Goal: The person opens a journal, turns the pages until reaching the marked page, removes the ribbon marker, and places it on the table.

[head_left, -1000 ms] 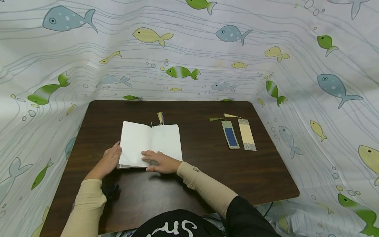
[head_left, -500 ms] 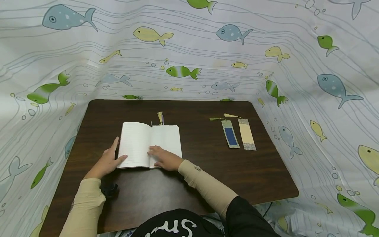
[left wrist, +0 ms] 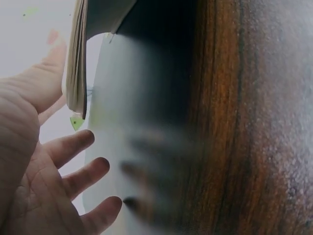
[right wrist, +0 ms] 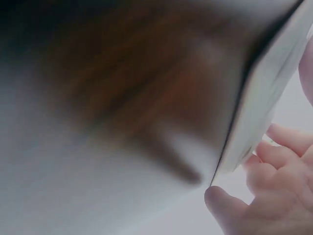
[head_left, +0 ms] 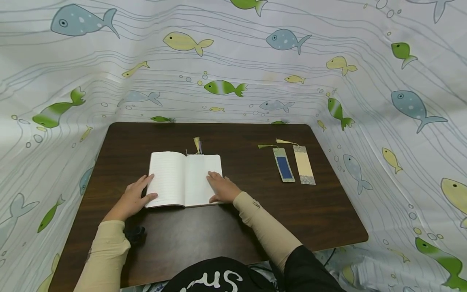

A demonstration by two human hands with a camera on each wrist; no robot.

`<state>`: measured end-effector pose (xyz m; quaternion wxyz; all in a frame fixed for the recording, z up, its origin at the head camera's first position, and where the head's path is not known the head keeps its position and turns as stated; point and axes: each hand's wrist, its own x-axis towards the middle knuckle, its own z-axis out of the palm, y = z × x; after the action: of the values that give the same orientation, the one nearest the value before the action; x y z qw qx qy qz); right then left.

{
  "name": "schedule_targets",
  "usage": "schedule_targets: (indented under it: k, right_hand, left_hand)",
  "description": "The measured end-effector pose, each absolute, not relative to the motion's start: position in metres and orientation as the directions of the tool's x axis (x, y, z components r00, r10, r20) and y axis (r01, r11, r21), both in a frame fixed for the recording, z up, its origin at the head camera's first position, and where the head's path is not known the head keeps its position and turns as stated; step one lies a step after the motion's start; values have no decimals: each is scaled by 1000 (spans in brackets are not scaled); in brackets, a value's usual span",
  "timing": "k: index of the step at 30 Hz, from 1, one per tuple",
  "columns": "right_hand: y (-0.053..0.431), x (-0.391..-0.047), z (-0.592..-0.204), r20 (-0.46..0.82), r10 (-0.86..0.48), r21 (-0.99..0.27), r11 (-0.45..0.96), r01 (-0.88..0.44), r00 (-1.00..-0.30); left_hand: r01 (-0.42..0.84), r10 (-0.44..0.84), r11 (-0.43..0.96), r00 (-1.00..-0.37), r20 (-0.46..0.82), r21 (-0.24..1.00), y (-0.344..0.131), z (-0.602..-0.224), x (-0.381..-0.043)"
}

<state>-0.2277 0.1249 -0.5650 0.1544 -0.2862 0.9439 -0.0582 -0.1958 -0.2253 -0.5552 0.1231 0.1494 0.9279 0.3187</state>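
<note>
An open notebook (head_left: 166, 178) lies on the dark wood table, its left page lined and its right page plain. My left hand (head_left: 134, 197) is at its left edge, thumb over the left page. In the left wrist view, that hand's fingers (left wrist: 88, 177) are extended and spread beside the notebook's page edges (left wrist: 77, 58). My right hand (head_left: 223, 188) rests over the right page near its outer edge. Close to the lower cover edge in the right wrist view are the right hand's fingers (right wrist: 225, 203). Tassels (head_left: 197, 144), yellow and purple, stick out past the notebook's top.
Two tasselled bookmarks lie to the right: one with a blue panel (head_left: 284, 167), one cream (head_left: 303, 164). A small black object (head_left: 135, 234) is by the left wrist. A fish-print curtain (head_left: 233, 65) surrounds the table (head_left: 251, 215).
The right hand has moved from the middle of the notebook to the right page's outer side. A page has settled onto the left, showing lines. The left thumb has come over the left page.
</note>
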Motion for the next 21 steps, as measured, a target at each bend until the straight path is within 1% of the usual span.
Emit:
schedule_targets:
  k: [3, 6, 11, 14, 18, 21]
  right_hand:
    - [134, -227, -561, -292, -528, -223, 848, -481, -797]
    - [137, -227, -558, -310, -521, -235, 852, -467, -795]
    - [138, -226, -556, -288, -527, -244, 848, -471, -799]
    - [137, -225, -556, -256, -523, -211, 851, -481, -813]
    - [135, -225, -557, -189, -523, -125, 852, -508, -831]
    - [134, -225, -559, -158, -506, -93, 863, -497, -848]
  left_hand:
    - [187, 345, 755, -928, -139, 629, -226, -556, -195]
    - [181, 339, 755, -930, -140, 630, -226, -556, -194]
    - [182, 336, 763, -931, -141, 621, -226, -557, -194]
    - [182, 334, 767, -932, -141, 616, -226, -557, -194]
    - [176, 329, 768, -933, -143, 615, -225, -556, -194]
    - [173, 327, 770, -934, -146, 615, -224, -555, -194]
